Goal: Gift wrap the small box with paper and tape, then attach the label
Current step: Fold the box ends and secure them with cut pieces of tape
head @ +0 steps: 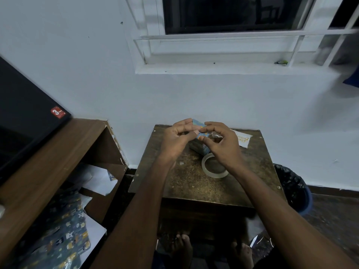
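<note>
A small box wrapped in blue patterned paper stands on the small brown table, mostly hidden behind my hands. My left hand and my right hand meet just above its top, fingertips pinching something small between them; it looks like a piece of clear tape, though I cannot make it out. A roll of clear tape lies flat on the table just in front of the box, under my right wrist. A white label with handwriting lies at the back right of the table.
A wooden shelf unit stands at the left with spare patterned wrapping paper and white sheets in it. A bin with a black liner sits right of the table. The wall and a window are behind. Feet show below the table.
</note>
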